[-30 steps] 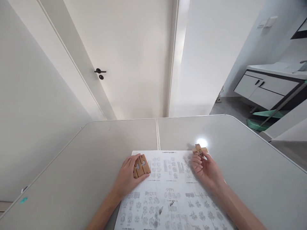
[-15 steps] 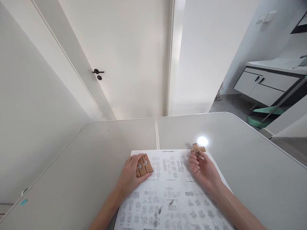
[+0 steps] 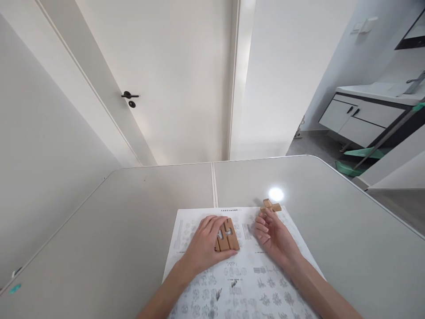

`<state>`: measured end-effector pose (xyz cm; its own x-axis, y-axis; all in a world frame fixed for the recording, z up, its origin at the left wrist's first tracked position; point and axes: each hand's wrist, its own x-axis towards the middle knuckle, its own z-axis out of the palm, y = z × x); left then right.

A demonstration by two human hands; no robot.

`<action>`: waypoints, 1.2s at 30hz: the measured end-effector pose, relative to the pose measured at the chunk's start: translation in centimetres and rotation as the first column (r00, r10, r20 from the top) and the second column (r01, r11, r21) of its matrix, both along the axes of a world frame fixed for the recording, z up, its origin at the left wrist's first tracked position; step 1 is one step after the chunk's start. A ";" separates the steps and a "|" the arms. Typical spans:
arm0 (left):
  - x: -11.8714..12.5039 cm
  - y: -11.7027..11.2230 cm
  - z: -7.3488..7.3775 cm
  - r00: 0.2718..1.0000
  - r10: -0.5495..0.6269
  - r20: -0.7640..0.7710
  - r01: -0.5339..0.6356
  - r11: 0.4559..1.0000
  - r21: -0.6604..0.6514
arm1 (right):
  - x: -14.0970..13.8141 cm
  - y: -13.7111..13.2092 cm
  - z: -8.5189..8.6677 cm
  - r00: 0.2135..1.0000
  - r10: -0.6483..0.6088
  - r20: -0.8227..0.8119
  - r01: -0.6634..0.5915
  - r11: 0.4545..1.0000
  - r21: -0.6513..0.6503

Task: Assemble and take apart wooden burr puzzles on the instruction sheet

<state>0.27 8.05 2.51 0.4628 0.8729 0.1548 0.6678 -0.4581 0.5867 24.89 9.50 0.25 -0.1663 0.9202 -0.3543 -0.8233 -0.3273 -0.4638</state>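
Observation:
My left hand is closed around a flat set of notched wooden puzzle pieces lying side by side, the thumb along their near edge and the fingers over the far edge. Part of the set is hidden under the palm. On the right, a cross-shaped wooden puzzle is at the fingertips of my right hand, which pinches its near side with the other fingers curled. Under both hands lies a printed sheet covered with small grey diagrams.
The sheet rests on a grey folding table with a seam down its middle. Beyond the far edge is a white door with a black handle. A sink cabinet and a green dustpan are at the right.
My left hand has moved right with the notched wooden pieces, onto the sheet's middle. My right hand stays at the cross-shaped puzzle. The view has shifted slightly.

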 end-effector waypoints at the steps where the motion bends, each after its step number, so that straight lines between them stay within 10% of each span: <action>1: 0.0 0.1 0.0 1.000 -0.022 -0.001 0.022 1.000 -0.009 | -0.1 -0.2 0.2 0.999 0.018 0.045 -0.018 1.000 0.010; 5: -1.2 0.5 0.1 0.999 -0.047 -0.027 0.046 0.998 -0.036 | -0.8 -1.2 1.4 0.901 0.067 0.429 -0.134 0.983 0.128; 10: -3.0 0.9 0.2 0.998 -0.023 -0.053 0.022 0.999 -0.024 | -1.7 -2.5 1.9 0.375 -0.152 0.914 -0.443 0.837 0.320; 14: -3.0 1.0 0.5 0.998 -0.041 -0.056 0.040 0.999 -0.022 | -2.1 -2.9 0.9 0.172 -0.321 0.931 -0.609 0.708 0.357; 24: -3.2 0.8 0.3 0.999 -0.029 -0.039 0.027 0.999 -0.030 | -2.5 -3.0 0.7 0.021 -0.445 0.895 -0.734 0.601 0.316; 36: -4.6 1.5 0.9 0.994 0.023 -0.109 -0.024 1.000 -0.010 | -2.1 -2.2 0.2 -0.034 -0.462 0.886 -0.673 0.666 0.322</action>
